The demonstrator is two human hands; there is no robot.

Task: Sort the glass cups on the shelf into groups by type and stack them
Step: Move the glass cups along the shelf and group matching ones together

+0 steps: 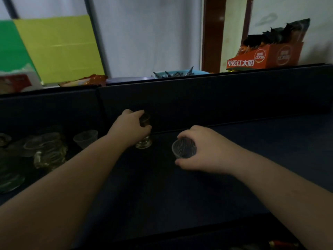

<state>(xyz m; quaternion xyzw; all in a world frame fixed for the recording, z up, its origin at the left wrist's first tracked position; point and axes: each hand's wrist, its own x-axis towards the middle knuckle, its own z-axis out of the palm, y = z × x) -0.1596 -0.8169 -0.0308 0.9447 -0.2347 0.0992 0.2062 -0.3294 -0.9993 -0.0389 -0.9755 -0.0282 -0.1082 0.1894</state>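
Observation:
On the dark blue shelf (252, 141), my left hand (128, 129) grips a tall stack of small footed glass cups (144, 143) near the back wall; its base stands on the shelf. To the right, my right hand (207, 152) holds a small ribbed glass cup (183, 147) by its rim and side, its mouth turned toward me. At the left stand a small clear cup (85, 138) and a cluster of larger glass cups (47, 152), dim and hard to tell apart.
A dark back panel (198, 98) rises behind the shelf. Above it sit an orange printed box (264, 58), a bowl of dark items (173, 73), snack packets (84, 81) and a yellow-green board (57, 49). More glassware (9, 177) sits at the far left.

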